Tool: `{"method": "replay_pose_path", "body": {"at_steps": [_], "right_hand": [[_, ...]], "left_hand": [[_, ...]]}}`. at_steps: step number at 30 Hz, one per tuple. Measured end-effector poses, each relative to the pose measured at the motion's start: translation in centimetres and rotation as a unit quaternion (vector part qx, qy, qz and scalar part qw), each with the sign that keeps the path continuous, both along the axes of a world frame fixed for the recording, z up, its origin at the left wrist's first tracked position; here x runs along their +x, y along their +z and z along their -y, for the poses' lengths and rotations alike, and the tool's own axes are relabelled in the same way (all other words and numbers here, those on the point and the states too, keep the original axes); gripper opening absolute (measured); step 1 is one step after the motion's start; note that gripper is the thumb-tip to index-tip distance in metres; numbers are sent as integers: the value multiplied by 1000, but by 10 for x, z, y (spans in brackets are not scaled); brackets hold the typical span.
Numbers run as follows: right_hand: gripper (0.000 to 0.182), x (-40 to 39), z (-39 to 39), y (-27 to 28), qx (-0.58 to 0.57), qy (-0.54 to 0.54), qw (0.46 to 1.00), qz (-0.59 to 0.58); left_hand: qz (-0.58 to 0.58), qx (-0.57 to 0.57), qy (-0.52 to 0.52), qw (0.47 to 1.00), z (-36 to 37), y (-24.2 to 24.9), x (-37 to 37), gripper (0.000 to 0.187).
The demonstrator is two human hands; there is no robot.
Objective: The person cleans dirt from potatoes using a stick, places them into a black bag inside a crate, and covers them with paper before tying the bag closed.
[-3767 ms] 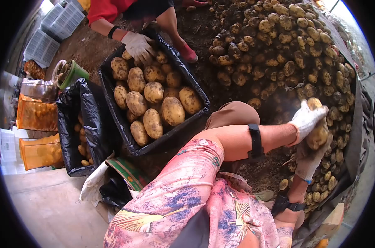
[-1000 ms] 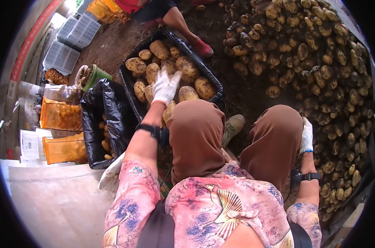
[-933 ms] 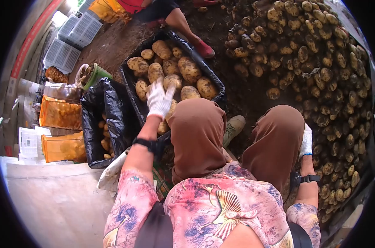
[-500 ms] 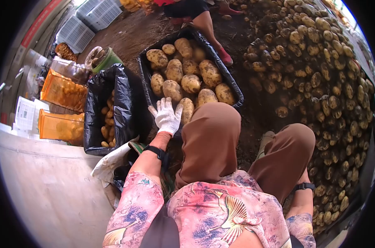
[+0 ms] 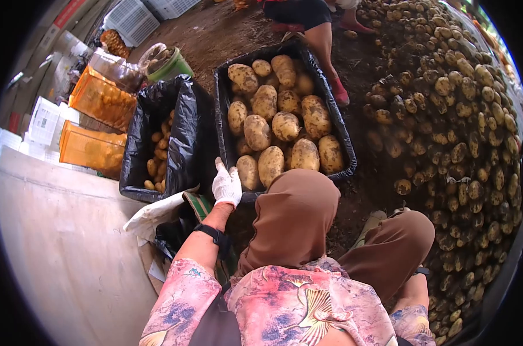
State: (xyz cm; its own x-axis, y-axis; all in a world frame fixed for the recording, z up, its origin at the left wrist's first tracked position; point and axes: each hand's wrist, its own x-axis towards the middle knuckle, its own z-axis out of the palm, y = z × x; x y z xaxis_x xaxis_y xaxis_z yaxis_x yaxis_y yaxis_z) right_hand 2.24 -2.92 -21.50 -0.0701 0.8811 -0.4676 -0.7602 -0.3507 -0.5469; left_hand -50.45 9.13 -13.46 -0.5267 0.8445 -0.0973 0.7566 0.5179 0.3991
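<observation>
My left hand point(image 5: 227, 185), in a white work glove, rests at the near rim of a black-lined crate point(image 5: 347, 151), with nothing held in it and one finger pointing up. The crate is full of large dirty potatoes point(image 5: 273, 124). The nearest potato lies just right of the hand. My right hand is hidden behind my right knee point(image 5: 400, 242); only a dark wrist strap point(image 5: 423, 270) shows, beside a big heap of potatoes point(image 5: 463, 115) on the ground.
A black bag point(image 5: 186, 127) holding small potatoes point(image 5: 157, 155) stands left of the crate. Orange mesh sacks point(image 5: 94, 98), a green bucket point(image 5: 170, 66) and white crates point(image 5: 131, 17) lie farther left. Another person's leg point(image 5: 325, 46) and red shoe point(image 5: 339, 92) are behind the crate.
Both hands held a potato at the heap; my left hand then swung over the crate, spread empty, and drew back to its near rim. The view shifted left and my right hand dropped out of sight.
</observation>
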Motion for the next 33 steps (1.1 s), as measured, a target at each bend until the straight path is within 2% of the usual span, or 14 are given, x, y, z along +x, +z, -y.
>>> {"method": "replay_pose_path", "body": {"at_steps": [8,11,13,14,16,17,19,20,22,24,26,29,31,33], "right_hand": [[19,17,-27,6,36,68,996,50],[19,27,-30,22,59,107,985,126],[20,39,-43,35,89,138,954,250],[21,42,-57,41,101,151,921,344],[22,56,-105,58,42,182,768,612],[19,51,-124,83,47,178,710,680],[20,34,-155,149,89,169,591,783],[22,25,-173,176,132,169,531,820],[27,12,-216,206,189,180,448,855],[30,-40,-243,244,217,192,363,886],[31,-91,-269,246,221,197,391,871],[28,-146,-290,207,258,141,495,818],[24,-169,-294,157,275,95,472,832],[25,-199,-281,131,214,85,497,836]], "left_hand": [[-10,28,-33,999,-3,-23,-15,69],[21,-13,-45,999,-8,-26,-26,78],[73,-71,-78,992,-15,-25,-38,89],[98,-80,-91,988,-18,-23,-43,94],[105,-177,-100,973,-20,-4,-46,99],[108,-176,-114,972,-20,1,-51,99],[133,-178,-259,940,-24,7,-81,102],[133,-155,-320,925,-34,-2,-104,94],[70,-178,-408,893,-54,42,-111,61],[56,-120,-394,909,-72,92,-109,53],[112,-65,-371,919,-99,116,-116,53],[39,-8,-365,930,-141,140,-112,57],[8,22,-363,931,-174,140,-109,62],[12,28,-336,941,-207,131,-100,66]]}}
